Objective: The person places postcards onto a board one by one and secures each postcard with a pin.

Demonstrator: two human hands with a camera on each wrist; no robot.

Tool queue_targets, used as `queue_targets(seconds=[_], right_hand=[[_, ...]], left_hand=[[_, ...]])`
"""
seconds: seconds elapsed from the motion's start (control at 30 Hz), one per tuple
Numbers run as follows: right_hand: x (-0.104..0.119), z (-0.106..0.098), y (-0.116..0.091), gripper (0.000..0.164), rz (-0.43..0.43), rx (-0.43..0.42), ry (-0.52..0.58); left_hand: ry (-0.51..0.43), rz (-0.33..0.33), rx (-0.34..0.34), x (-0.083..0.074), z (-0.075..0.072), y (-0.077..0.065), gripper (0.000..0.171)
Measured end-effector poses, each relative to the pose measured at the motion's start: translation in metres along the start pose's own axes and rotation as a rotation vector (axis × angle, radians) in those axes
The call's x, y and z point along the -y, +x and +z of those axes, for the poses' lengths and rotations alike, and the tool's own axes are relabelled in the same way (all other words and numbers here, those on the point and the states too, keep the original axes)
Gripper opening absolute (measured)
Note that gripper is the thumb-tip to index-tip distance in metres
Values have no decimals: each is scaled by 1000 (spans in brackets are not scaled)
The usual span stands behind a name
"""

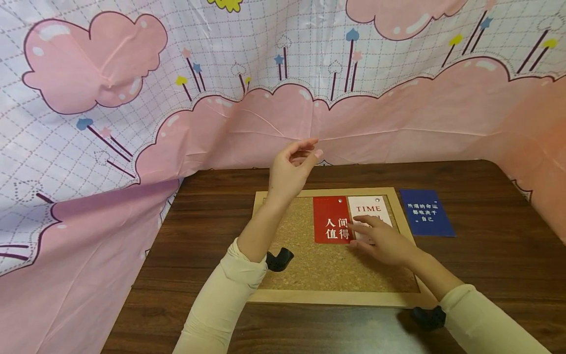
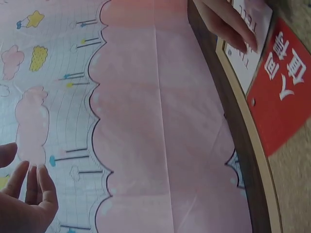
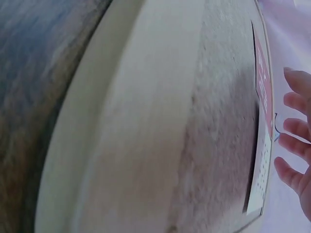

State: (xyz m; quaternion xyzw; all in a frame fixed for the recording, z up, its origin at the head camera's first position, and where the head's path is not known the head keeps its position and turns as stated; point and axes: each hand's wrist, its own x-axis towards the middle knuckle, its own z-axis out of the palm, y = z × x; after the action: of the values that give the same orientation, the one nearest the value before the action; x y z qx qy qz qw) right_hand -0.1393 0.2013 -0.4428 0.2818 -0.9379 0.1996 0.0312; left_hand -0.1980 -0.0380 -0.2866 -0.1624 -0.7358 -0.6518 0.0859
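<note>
Raised above the back of the board, my left hand (image 1: 292, 164) has loosely bent fingers and a gap to the thumb, with nothing between them; the left wrist view shows its fingertips (image 2: 43, 175) against the curtain. My right hand (image 1: 384, 241) is spread over the lower part of a white card (image 1: 373, 204) printed with TIME, hiding some of its text. The fingers reach to the edge of the red card (image 1: 329, 209) beside it. Both cards lie side by side on the cork board (image 1: 305, 270), each with a round spot near its top corner.
A blue card (image 1: 429, 228) with white writing lies on the dark wooden table (image 1: 495, 255), just right of the board's pale wooden frame (image 1: 327, 297). A pink and white patterned curtain (image 1: 247, 118) hangs behind the table and along its left side.
</note>
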Motion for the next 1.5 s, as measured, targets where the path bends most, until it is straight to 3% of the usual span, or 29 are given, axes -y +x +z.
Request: queue_targets(seconds=[0.27, 0.63, 0.77, 1.13, 1.5], right_hand=[[-9, -17, -2, 47, 107, 6, 14], [-17, -48, -7, 46, 121, -31, -7], [-21, -60, -9, 47, 182, -52, -10], [-43, -75, -17, 59, 352, -252, -35], [-69, -76, -27, 77, 550, -198, -12]], left_hand=[[9, 51, -79, 12, -30, -2, 31], [170, -74, -114, 45, -78, -18, 40], [257, -106, -109, 59, -91, -25, 45], [588, -138, -4, 87, -129, -57, 69], [720, -169, 182, 111, -165, -98, 88]])
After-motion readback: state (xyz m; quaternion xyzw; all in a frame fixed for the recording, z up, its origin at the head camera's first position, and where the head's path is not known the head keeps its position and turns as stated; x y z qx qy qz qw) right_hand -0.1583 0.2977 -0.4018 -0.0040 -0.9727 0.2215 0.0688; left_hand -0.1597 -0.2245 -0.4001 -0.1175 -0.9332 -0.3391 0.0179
